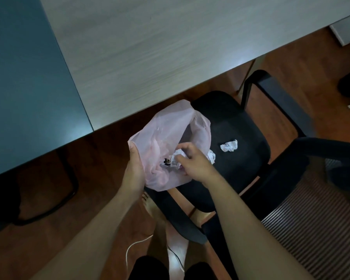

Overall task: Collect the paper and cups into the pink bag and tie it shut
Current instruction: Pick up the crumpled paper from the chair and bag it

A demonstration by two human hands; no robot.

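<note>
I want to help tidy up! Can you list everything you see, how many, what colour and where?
pink bag: one, pale pink, held open beside the chair
paper in hand: one, white, crumpled, at the bag's mouth
paper on seat: one, white, crumpled, on the chair seat
paper by bag: one, white, on the seat, partly behind the bag
cups: none that I can make out
chair: one, black, pushed partly under the table
table: one, pale wood grain, with a blue-grey part on the left
cord: one, white, on the brown floor
left hand: grips the bag's rim
right hand: holds the paper in hand
</note>
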